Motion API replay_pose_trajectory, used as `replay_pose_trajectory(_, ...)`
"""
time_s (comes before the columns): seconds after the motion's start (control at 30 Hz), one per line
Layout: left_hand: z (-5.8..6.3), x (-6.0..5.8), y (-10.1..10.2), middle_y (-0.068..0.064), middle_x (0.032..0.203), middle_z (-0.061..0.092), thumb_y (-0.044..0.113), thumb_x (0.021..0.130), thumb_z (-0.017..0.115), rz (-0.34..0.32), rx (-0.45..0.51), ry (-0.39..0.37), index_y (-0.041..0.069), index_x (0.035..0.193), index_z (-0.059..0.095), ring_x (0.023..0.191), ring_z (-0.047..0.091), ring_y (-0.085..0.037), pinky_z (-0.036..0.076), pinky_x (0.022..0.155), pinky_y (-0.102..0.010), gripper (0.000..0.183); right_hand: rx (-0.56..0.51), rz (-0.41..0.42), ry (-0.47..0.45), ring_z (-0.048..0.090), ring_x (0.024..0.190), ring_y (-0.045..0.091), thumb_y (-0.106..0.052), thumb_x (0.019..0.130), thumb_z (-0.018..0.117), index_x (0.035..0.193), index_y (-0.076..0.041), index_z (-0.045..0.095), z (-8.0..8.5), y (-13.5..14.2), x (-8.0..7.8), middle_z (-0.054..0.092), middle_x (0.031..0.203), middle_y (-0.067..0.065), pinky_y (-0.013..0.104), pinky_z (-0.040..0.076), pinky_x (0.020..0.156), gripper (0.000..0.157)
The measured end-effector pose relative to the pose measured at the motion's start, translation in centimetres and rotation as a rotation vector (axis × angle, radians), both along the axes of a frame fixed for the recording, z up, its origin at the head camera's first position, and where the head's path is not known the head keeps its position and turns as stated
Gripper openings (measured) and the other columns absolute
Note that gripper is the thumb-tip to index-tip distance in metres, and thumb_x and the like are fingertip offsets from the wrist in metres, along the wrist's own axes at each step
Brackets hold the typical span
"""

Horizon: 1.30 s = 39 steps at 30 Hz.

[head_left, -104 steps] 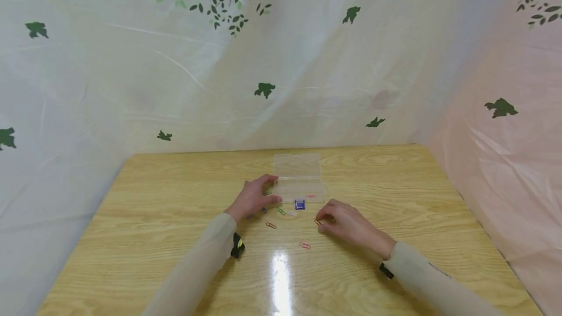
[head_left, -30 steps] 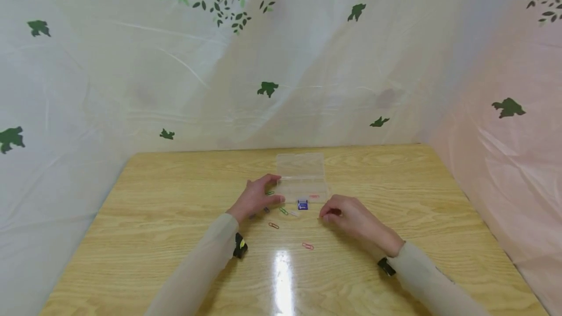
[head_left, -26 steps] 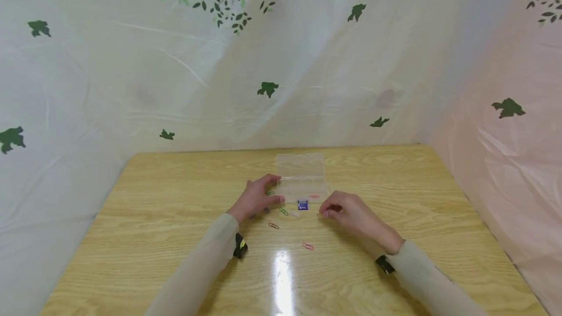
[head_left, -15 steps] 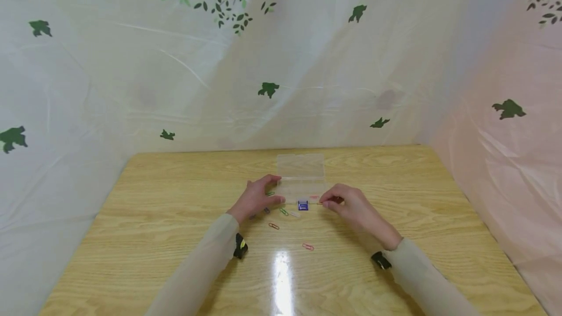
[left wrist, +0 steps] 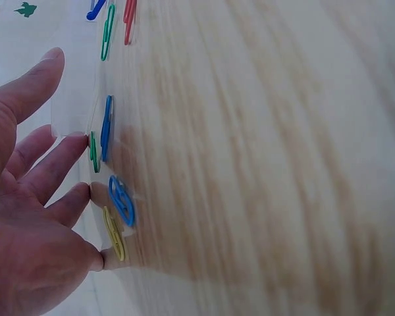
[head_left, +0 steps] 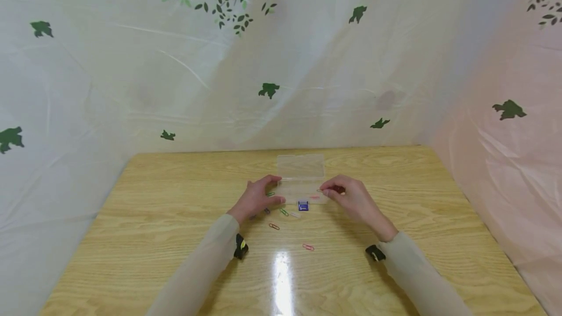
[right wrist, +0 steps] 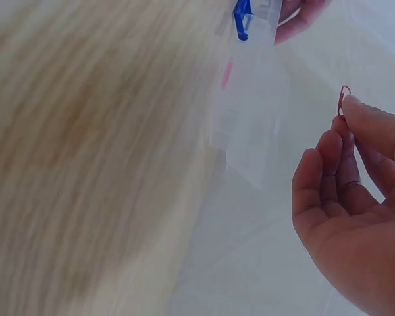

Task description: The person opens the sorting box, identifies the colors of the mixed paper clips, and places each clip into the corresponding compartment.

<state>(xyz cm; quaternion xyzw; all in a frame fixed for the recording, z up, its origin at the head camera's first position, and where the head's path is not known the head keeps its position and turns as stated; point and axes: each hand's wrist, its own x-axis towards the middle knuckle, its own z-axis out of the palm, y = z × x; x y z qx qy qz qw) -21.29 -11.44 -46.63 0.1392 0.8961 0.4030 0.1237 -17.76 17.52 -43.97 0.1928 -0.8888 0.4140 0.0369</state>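
A clear plastic box with its lid folded back stands near the far side of the table. My left hand spans its left end, thumb at the front corner and a finger at the hinge, fingers fairly straight. My right hand is over the box's right end and pinches a red paper clip between thumb and finger. A pinkish clip shows through the front wall of the box. A blue latch-like piece sits at the front edge.
Loose paper clips lie before the box: a pink paper clip, a red paper clip, a green paper clip and a white paper clip. Blue paper clips and a yellow paper clip lie beneath my left hand. A cloth backdrop stands behind.
My right hand has lifted the pinched paper clip from the table right of the box and carried it away from me, up over the box's right end. My left hand stays at the box.
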Motion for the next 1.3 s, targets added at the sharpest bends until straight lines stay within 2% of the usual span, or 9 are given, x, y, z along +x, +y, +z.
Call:
replay_pose_trajectory(0.23,-0.1,0.0,0.0,-0.012,0.152,0.055,0.028,0.093,0.080,0.003,0.000,0.000,0.013,0.149,0.054,0.147,0.042,-0.033,-0.006,0.125,-0.057,0.064,0.000,-0.013,0.026,0.066,0.086,0.016,-0.004,0.096,0.073,0.104,-0.007,0.077,0.0,-0.2,-1.0,0.073,0.099,0.004,0.027,0.056,0.075,0.009)
replay_pose_trajectory(0.57,-0.3,0.0,0.0,-0.011,0.150,0.056,0.028,0.093,0.080,-0.003,-0.004,0.015,0.012,0.148,0.054,0.146,0.043,-0.034,-0.004,0.124,-0.060,0.063,0.012,-0.072,0.003,0.066,0.087,0.020,-0.006,0.099,0.070,0.105,-0.006,0.078,-0.4,-0.1,-2.5,0.073,0.102,0.008,0.033,0.055,0.076,0.011)
replay_pose_trajectory(0.87,-0.3,-0.1,0.0,-0.012,0.150,0.056,0.028,0.093,0.080,-0.003,-0.004,0.020,0.012,0.148,0.055,0.146,0.043,-0.034,-0.004,0.125,-0.059,0.063,0.040,-0.067,-0.029,0.069,0.091,0.024,-0.005,0.099,0.069,0.106,-0.004,0.078,-0.9,0.1,-3.9,0.075,0.106,0.012,0.041,0.057,0.081,0.011)
replay_pose_trajectory(1.1,-0.1,-0.1,0.0,-0.012,0.151,0.055,0.027,0.093,0.080,-0.009,-0.007,0.017,0.011,0.148,0.054,0.146,0.042,-0.034,-0.004,0.125,-0.058,0.063,0.088,-0.052,-0.041,0.067,0.091,0.023,-0.006,0.099,0.069,0.104,-0.005,0.078,-1.2,0.2,-4.7,0.074,0.103,0.010,0.039,0.055,0.080,0.010)
replay_pose_trajectory(1.3,-0.3,0.0,-0.1,-0.012,0.151,0.055,0.028,0.093,0.080,-0.001,-0.008,0.008,0.012,0.149,0.054,0.147,0.041,-0.033,-0.005,0.125,-0.057,0.063,0.120,-0.041,-0.065,0.067,0.093,0.024,-0.004,0.099,0.069,0.104,-0.005,0.078,-1.6,-0.2,-5.1,0.075,0.102,0.010,0.043,0.056,0.084,0.011)
